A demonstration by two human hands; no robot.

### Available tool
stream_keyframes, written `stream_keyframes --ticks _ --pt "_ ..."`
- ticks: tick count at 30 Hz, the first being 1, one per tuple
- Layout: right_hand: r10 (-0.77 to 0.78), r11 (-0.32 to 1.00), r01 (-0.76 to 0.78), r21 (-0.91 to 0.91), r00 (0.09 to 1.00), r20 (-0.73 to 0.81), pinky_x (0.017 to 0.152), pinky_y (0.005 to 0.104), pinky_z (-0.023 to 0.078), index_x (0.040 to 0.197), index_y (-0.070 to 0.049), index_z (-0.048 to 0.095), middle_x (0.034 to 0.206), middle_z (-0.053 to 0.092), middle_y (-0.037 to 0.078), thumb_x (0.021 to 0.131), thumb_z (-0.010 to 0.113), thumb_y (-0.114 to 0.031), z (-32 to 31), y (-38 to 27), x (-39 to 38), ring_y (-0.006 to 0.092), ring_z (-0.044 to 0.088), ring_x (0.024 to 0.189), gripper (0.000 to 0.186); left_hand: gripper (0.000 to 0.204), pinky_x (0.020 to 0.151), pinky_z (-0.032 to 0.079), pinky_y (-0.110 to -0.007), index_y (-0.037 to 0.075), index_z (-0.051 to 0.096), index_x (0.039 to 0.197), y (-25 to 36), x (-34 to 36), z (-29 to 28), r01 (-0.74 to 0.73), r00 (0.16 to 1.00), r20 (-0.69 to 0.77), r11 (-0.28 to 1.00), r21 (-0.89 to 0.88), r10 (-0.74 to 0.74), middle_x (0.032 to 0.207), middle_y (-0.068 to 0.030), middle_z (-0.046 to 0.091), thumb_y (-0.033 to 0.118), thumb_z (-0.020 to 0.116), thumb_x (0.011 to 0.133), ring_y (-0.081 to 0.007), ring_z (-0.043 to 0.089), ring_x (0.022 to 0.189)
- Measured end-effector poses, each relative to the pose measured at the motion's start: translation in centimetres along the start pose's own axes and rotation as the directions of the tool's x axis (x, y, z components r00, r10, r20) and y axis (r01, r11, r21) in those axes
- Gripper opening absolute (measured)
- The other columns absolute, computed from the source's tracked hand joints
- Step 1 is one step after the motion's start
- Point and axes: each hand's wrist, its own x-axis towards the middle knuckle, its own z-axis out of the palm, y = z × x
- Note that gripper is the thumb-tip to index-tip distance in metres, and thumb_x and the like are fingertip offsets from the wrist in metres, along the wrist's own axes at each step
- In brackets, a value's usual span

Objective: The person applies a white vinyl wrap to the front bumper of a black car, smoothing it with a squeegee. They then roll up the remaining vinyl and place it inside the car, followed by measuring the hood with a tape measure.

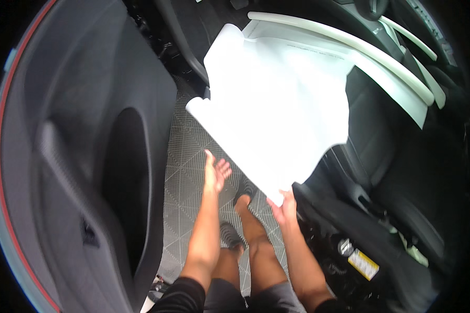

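A large white sheet (277, 99) with a curled near-left edge spreads from the car's door opening over the seat. At its lower corner, my right hand (283, 207) grips the edge, thumb on top. My left hand (218, 172) is a short way from the sheet's rolled edge, fingers apart and palm turned toward the sheet, holding nothing. Behind the big sheet lies a long white roll (350, 40), with a flat strip of the same white material along it.
An open car door (89, 130) with a dark grip and pocket stands at the left. The black seat (373, 125) lies under and right of the sheet. A yellow-and-white label (363, 264) is on the sill at lower right. Grey patterned floor tiles (185, 208) show below.
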Motion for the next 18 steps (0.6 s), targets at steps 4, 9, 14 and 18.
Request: stream_keyframes --ticks 4,9,14,18 --pt "0.066 0.996 -0.072 -0.045 0.991 -0.117 0.085 0.0407 0.057 0.136 -0.002 0.051 0.134 0.059 0.013 0.092 0.055 -0.006 -0.8 0.6 -1.2 0.0275 0.065 0.109 0.045 0.091 0.107 0.046 -0.051 -0.009 0.031 0.151 2.9 8.8 5.6 -0.011 0.952 0.302 0.991 -0.136 0.052 0.144 -0.0298 0.047 0.058 0.06 0.096 -0.0403 0.05 0.132" --pt "-0.303 0.191 -0.249 -0.95 0.905 -0.298 0.077 0.0401 0.055 0.11 0.002 0.066 0.096 0.068 0.02 0.088 0.075 -0.03 3.8 -6.2 -6.1 0.0336 0.068 0.081 0.04 0.071 0.106 0.046 -0.048 -0.007 0.039 0.146 2.8 4.6 6.3 -0.019 0.991 0.124 0.985 -0.169 0.041 0.141 -0.0237 0.052 0.036 0.067 0.096 -0.0385 0.053 0.126" --pt "-0.157 -0.284 0.369 -0.885 0.893 0.422 0.095 0.0456 0.049 0.134 -0.001 0.054 0.122 0.061 0.021 0.076 0.084 -0.033 17.5 -8.1 -3.6 0.0384 0.063 0.107 0.072 0.057 0.099 0.052 -0.045 -0.006 0.045 0.14 3.2 -3.2 8.9 -0.048 0.998 0.026 0.966 -0.254 0.056 0.132 -0.0191 0.057 0.024 0.067 0.097 -0.0318 0.058 0.12" --pt "0.205 -0.411 0.115 -0.905 0.978 0.032 0.099 0.0462 0.048 0.142 0.0 0.048 0.128 0.058 0.022 0.071 0.086 -0.034 20.4 -10.0 -0.7 0.0397 0.061 0.115 0.087 0.054 0.101 0.049 -0.047 0.006 0.045 0.138 3.4 -7.8 12.2 -0.118 0.988 -0.11 0.99 -0.073 0.11 0.126 -0.0116 0.058 0.022 0.072 0.094 -0.0279 0.056 0.119"
